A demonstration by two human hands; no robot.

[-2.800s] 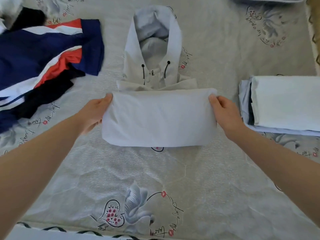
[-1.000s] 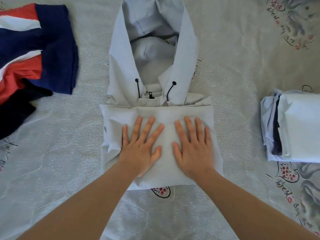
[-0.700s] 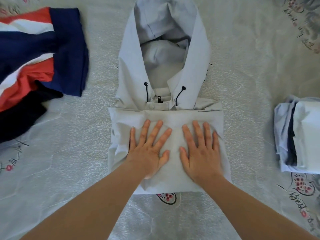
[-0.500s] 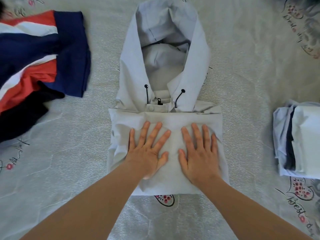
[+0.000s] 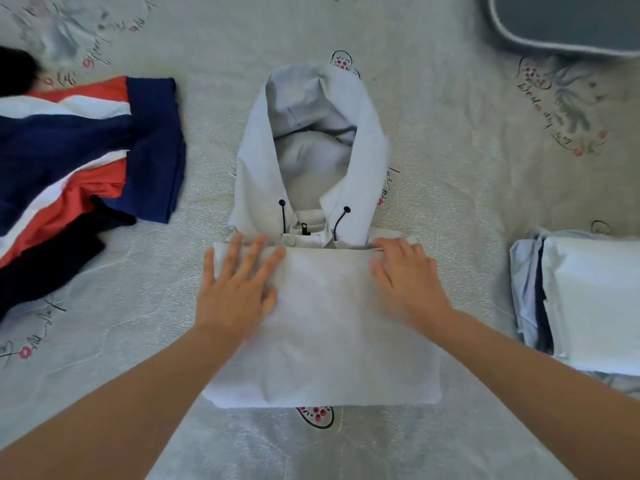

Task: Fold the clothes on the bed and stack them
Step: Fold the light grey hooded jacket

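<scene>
A pale grey hooded jacket (image 5: 325, 327) lies in the middle of the bed, its body folded into a rectangle and its hood (image 5: 311, 147) spread out beyond the fold. My left hand (image 5: 235, 289) lies flat with spread fingers on the rectangle's upper left corner. My right hand (image 5: 408, 282) presses on the upper right part, its fingertips at the top fold edge. A stack of folded pale clothes (image 5: 581, 299) sits at the right. Unfolded navy, red and white clothes (image 5: 79, 161) lie in a heap at the left.
The bedsheet (image 5: 467, 188) is light grey with flower and script prints. A grey pillow or cushion (image 5: 568, 22) lies at the top right corner. A black garment (image 5: 15, 72) peeks in at the far left edge.
Both hands have slid apart from the middle of the folded rectangle toward its upper corners. The view has pulled back a little, showing the whole hood and the cushion.
</scene>
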